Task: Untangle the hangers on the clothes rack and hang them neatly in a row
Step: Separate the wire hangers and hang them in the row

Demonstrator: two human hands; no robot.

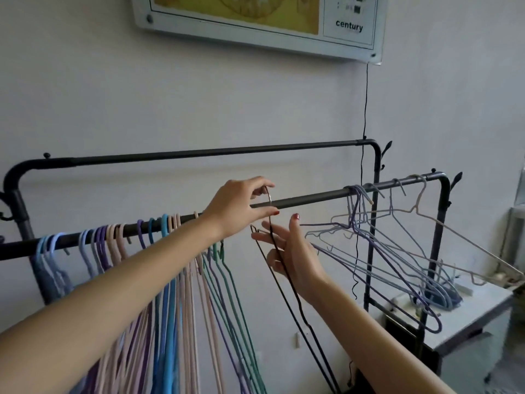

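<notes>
A black clothes rack has a near rail crossing the view. My left hand pinches the hook of a thin black hanger right at the rail. Just below, my right hand touches that hanger's wire with straight, spread fingers. A row of pink, purple, blue and green hangers hangs on the rail's left part. On the right end a bunch of purple, blue and pale hangers hangs crossed and tilted.
The rack's far rail runs higher, close to the white wall. A framed board hangs above, with a thin black cord dropping from it. A grey table stands at the lower right, behind the rack's right post.
</notes>
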